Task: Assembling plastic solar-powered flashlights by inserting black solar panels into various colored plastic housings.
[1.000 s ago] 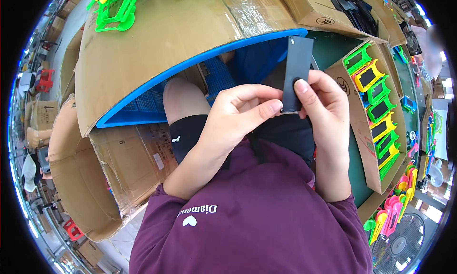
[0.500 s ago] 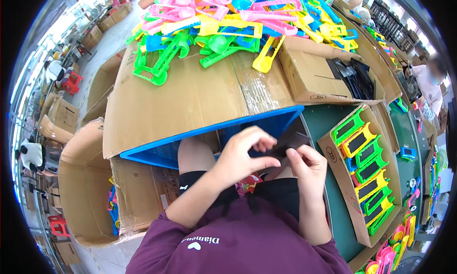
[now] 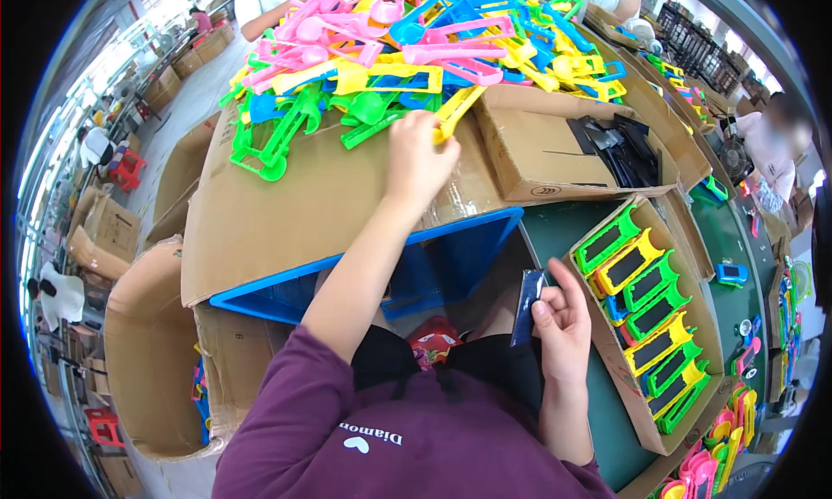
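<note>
My left hand reaches out to the edge of the heap, its fingers closed on the near end of a yellow plastic frame with a long rectangular opening. In front of my lap, my right hand pinches a thin dark rectangular panel between thumb and fingers, index finger raised. Green plastic frames hang over the heap's near edge, just left of my left hand. Pink, blue and yellow pieces of similar shape are piled behind it.
A blue crate opens toward my lap under a cardboard sheet. Dark panels lie in a carton beyond. At right, a narrow carton holds a row of coloured frames with dark panels. Another person sits far right.
My left hand has moved from near my right hand up to the heap and taken hold of the yellow frame. The dark panel now shows upright in my right hand.
</note>
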Available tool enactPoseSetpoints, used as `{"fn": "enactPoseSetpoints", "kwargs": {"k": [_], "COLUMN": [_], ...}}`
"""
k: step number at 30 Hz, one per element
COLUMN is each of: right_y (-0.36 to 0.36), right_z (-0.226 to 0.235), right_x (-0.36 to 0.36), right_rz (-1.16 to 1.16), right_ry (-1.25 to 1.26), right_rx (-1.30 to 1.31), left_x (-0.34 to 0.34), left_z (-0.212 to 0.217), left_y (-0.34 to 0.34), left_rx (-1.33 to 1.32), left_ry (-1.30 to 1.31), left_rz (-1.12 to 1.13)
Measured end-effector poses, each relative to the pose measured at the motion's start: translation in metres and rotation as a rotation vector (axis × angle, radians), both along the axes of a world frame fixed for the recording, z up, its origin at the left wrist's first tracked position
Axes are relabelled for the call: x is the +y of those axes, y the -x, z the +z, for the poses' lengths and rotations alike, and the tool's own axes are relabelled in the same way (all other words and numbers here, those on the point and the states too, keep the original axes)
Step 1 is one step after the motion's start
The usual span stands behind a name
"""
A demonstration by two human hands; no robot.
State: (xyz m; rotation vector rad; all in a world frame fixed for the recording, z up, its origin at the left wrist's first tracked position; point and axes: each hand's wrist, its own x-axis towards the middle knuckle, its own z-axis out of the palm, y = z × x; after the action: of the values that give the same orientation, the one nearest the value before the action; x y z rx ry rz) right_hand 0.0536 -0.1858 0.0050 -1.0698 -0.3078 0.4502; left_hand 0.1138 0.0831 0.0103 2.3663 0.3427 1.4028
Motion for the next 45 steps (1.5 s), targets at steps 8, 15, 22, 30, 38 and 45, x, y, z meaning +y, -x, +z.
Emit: {"fn": "enactPoseSetpoints", "kwargs": {"k": [8,15,22,30,38,45], "right_y": [-0.014,0.02,0.025,0.036,0.049,0.051], "right_z": [-0.001,-0.009,-0.012,0.007,-0.003,0.002], "right_x": [0.003,0.057,0.06,0.064,0.068,0.068], "right_rz": [0.18,0.585,0.456,0.145,-0.122,-0.218], "right_ry": [0.14,-0.186,-0.219,0.16,0.309,0.422], "right_rx": [-0.295,0.292,0.106,-0.117,-0.514,-0.779], "left_x": [-0.013,-0.052,-0.097,-0.103,-0.116,-0.121], "left_z": [0.035,0.025,-0.008,-0.02,-0.012,-0.017], "left_y": [0.113,0.134,0.16,0.164,0.159,0.157], "left_rx": [-0.164,-0.011,-0.014,-0.152,-0.134,-0.1], "left_ry": [0.996,1.065,1.479,1.294,1.184,1.129], "left_rz": [-0.434,-0.685,-0.765,-0.775,-0.625,-0.6]}}
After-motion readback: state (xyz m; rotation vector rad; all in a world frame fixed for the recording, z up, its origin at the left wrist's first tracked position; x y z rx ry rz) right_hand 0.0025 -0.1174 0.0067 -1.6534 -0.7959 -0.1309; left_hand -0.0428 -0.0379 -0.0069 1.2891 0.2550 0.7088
